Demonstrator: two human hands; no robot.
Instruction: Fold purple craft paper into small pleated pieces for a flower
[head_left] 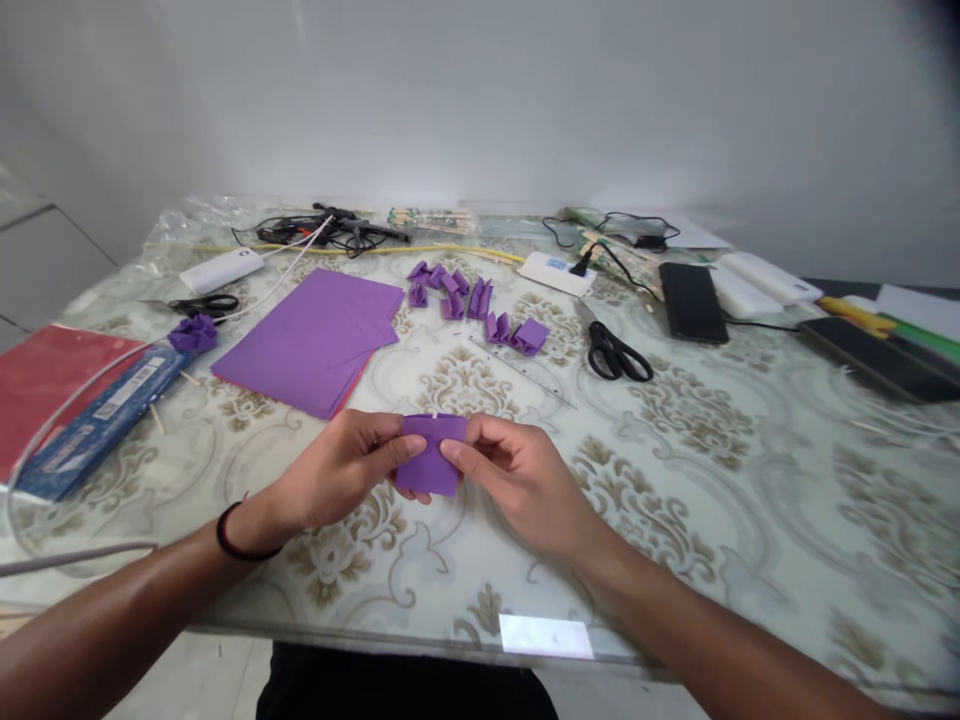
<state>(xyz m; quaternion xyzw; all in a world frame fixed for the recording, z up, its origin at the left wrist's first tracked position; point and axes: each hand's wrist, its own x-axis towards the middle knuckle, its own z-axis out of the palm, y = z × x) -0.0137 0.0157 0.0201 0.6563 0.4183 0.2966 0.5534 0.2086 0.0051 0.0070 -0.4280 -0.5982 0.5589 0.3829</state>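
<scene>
Near the table's front middle, a small folded purple paper (431, 462) is held between both hands. My left hand (349, 465) pinches its left side, thumb on the front face and fingers behind. On the right side, my right hand (517, 472) grips it the same way, with the thumb tip near the paper's middle. Beyond the hands lie several small folded purple pieces (480, 298) in a loose row. A stack of purple sheets (307, 335) rests to the left of them, with a red edge showing beneath.
Black-handled scissors (616, 352) and a clear ruler (521, 372) lie beyond my right hand. A white power strip (556, 272) and black phone (692, 302) are farther back. At left are a crumpled purple paper flower (193, 334), more scissors (204, 305) and a red packet (64, 385).
</scene>
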